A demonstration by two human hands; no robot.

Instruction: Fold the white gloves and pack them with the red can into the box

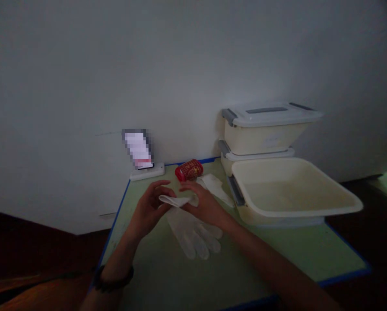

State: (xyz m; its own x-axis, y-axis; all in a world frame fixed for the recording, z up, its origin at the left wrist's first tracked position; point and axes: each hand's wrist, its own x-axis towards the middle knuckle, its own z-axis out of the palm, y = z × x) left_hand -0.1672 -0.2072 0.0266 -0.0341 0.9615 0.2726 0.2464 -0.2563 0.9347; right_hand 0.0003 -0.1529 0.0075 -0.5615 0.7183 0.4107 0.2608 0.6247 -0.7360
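Observation:
A thin white disposable glove (193,233) hangs by its cuff between my two hands, its fingers pointing down toward me over the table. My left hand (153,205) pinches the left side of the cuff, with the upper fingers curled above it. On the cuff's other side, my right hand (201,203) grips the edge, its thumb partly hidden by the glove. The cuff opening is folded and slightly spread. Just beyond my hands, a red can-shaped item (189,170) with gold markings lies on its side. A second white glove-like piece (215,186) lies flat behind my right hand.
The pale green table (297,255) has blue taped edges. At right stands an open cream bin (293,190); behind it is a stack of lidded boxes (271,129) with grey latches. A phone (138,149) leans on a white stand (147,172) near the wall.

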